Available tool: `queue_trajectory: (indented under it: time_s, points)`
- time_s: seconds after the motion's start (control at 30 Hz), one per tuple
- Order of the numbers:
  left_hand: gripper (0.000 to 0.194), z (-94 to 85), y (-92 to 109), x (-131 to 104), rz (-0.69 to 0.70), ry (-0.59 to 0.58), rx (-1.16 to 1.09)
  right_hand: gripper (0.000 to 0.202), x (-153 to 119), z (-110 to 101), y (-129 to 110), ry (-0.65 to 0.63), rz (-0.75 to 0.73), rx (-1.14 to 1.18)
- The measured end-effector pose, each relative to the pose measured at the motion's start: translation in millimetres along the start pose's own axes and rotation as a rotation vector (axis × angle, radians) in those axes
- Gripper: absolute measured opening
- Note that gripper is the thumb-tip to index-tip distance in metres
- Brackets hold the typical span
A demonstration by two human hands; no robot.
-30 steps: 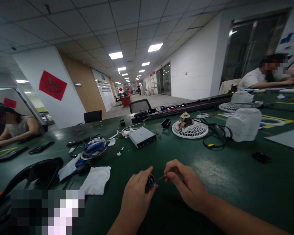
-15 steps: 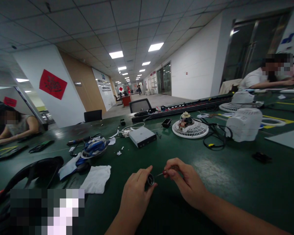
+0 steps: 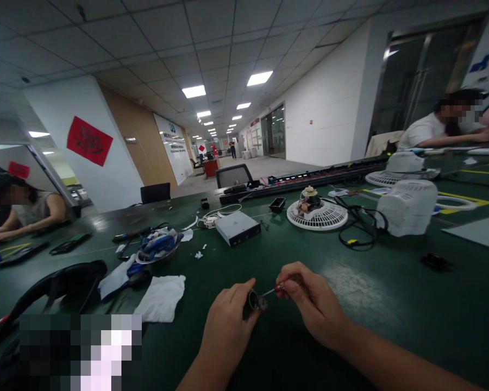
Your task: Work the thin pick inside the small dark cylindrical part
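Note:
My left hand (image 3: 228, 317) is wrapped round a small dark round part (image 3: 252, 300) with a ring-like rim, facing right. At its opening sits a greyish, rough-looking piece (image 3: 262, 304), too small to make out clearly. In my right hand (image 3: 307, 298) is a screwdriver (image 3: 279, 288) with a red handle, pinched between thumb and fingers. Its thin metal shaft points left and down, and the tip is at the greyish piece. Both hands are above the green table (image 3: 212, 271).
A silver disc drive (image 3: 237, 228) lies ahead, beside a white fan grille with motor (image 3: 317, 213). White cloth (image 3: 162, 298), a bowl of blue material (image 3: 158, 245) and black headphones (image 3: 65, 277) are left. A white housing (image 3: 407, 207) stands right. People sit at both sides.
The greyish piece now shows outside the round part's opening. My right hand and the screwdriver have shifted slightly right, away from my left hand.

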State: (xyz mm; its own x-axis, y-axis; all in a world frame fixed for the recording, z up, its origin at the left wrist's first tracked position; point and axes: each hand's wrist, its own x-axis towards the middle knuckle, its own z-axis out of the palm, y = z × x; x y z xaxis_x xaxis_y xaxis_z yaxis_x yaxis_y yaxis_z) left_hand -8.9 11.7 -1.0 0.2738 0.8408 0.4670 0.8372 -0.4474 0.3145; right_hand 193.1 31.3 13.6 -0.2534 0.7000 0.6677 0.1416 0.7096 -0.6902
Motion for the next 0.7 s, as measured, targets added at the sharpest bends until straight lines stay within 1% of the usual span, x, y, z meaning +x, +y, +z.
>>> queue_trajectory:
  time_s: [0.1, 0.3, 0.37, 0.43, 0.5, 0.53, 0.57, 0.6, 0.63, 0.7]
  points:
    - [0.056, -0.7, 0.2, 0.4, 0.002, -0.011, -0.009, 0.019, 0.9, 0.0, -0.4, 0.027, 0.041, -0.058]
    - [0.055, -1.1, -0.5, -0.4, -0.013, -0.039, -0.014, 0.021, 0.2, 2.5, 0.1, -0.026, 0.081, -0.040]
    - [0.054, -0.9, -0.7, -0.8, -0.021, -0.044, -0.011, 0.020, -0.2, 2.8, 0.8, -0.015, 0.073, -0.058]
    - [0.052, -1.1, -1.0, -0.9, -0.039, -0.042, -0.003, 0.022, 0.3, 0.9, 1.6, 0.062, 0.030, -0.083]
    - [0.048, -1.6, -1.0, -0.6, -0.057, -0.039, 0.004, 0.021, 2.5, -4.2, 1.8, 0.166, -0.053, -0.093]
    - [0.045, -2.0, -0.9, -0.4, -0.063, -0.041, 0.005, 0.020, 4.5, -7.9, 1.5, 0.194, -0.099, -0.097]
    - [0.042, -2.4, -0.7, -0.1, -0.067, -0.045, 0.006, 0.017, 7.0, -12.1, 0.7, 0.191, -0.141, -0.102]
    - [0.039, -3.0, -0.3, 0.2, -0.067, -0.051, 0.008, 0.016, 9.8, -16.4, -0.5, 0.123, -0.167, -0.116]
    - [0.037, -3.6, 0.1, 0.5, -0.066, -0.056, 0.010, 0.016, 12.9, -20.6, -2.1, 0.013, -0.173, -0.154]
    - [0.036, -4.8, 1.3, 0.9, -0.061, -0.071, 0.020, 0.017, 18.4, -27.1, -6.0, -0.216, -0.130, -0.278]
